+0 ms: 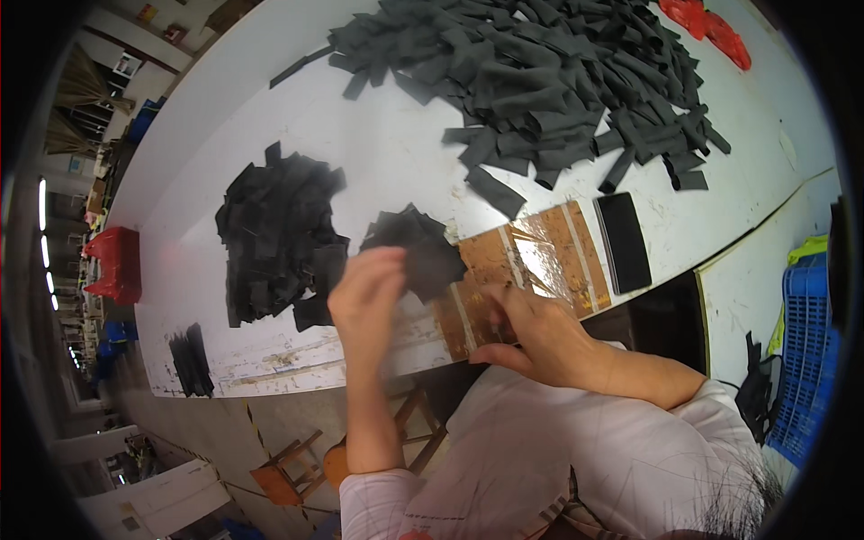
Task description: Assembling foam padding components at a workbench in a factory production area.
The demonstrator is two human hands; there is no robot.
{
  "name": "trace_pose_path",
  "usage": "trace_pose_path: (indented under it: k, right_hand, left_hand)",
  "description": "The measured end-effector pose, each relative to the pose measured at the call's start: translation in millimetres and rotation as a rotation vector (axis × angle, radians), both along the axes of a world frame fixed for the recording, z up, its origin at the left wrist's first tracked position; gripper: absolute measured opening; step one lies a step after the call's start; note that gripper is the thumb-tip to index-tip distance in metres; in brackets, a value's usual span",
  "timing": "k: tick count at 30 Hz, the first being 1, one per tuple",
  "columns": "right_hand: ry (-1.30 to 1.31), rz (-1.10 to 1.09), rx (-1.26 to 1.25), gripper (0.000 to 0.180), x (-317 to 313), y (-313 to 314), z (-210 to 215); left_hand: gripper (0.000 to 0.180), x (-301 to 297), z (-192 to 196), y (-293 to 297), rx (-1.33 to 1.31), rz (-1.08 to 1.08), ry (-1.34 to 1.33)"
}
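Note:
My left hand [367,292] is raised at the near side of a small stack of black fabric pieces [418,250]. Motion smears its fingers, so their grip does not show. Over a brown board [483,256] with strips of clear tape, my right hand [540,333] has its thumb and forefinger spread apart, with nothing visible between them. Left of the small stack lies a larger stack of black fabric pieces [279,238]. Far across the white table spreads a big heap of loose dark fabric strips [540,90].
Right of the board rests a black phone [623,243]. A small black bundle [191,362] lies near the table's left corner. Red plastic bags [115,264] are at the left edge and far right. A blue crate [804,346] stands at right, wooden stools [288,470] below the table edge.

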State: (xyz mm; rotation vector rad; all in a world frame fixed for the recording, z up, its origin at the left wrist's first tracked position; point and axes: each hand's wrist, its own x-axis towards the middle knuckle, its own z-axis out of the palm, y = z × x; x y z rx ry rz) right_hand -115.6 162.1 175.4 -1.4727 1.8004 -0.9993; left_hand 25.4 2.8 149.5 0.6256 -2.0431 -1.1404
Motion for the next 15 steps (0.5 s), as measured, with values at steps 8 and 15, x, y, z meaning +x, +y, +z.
trace_pose_path:
  k: [8,15]
  right_hand:
    - [0.245,-0.157,-0.203,0.018,7,-2,-32]
    - [0.603,-0.106,-0.326,0.011,-4,5,-36]
  left_hand:
    - [0.009,-19,-17,73,0.429,0.138,0.188]
    - [0.018,-13,-5,88,0.958,0.109,0.325]
